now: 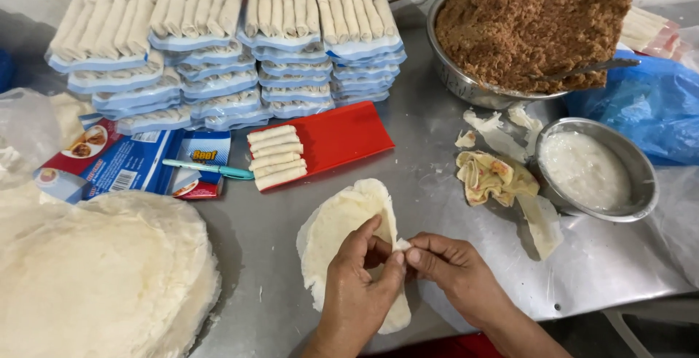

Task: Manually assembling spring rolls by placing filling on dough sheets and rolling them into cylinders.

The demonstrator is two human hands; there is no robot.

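Left hand and right hand both pinch the round pale dough wrapper, hiding its near edge; five rolled spring rolls lie on the red plastic tray.

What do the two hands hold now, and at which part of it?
Both hands, left hand and right hand, pinch the right edge of the top wrapper of a small stack, apparently peeling it up.

Single head view: you look steeply down, close over your hands, facing across the tabletop beyond them.
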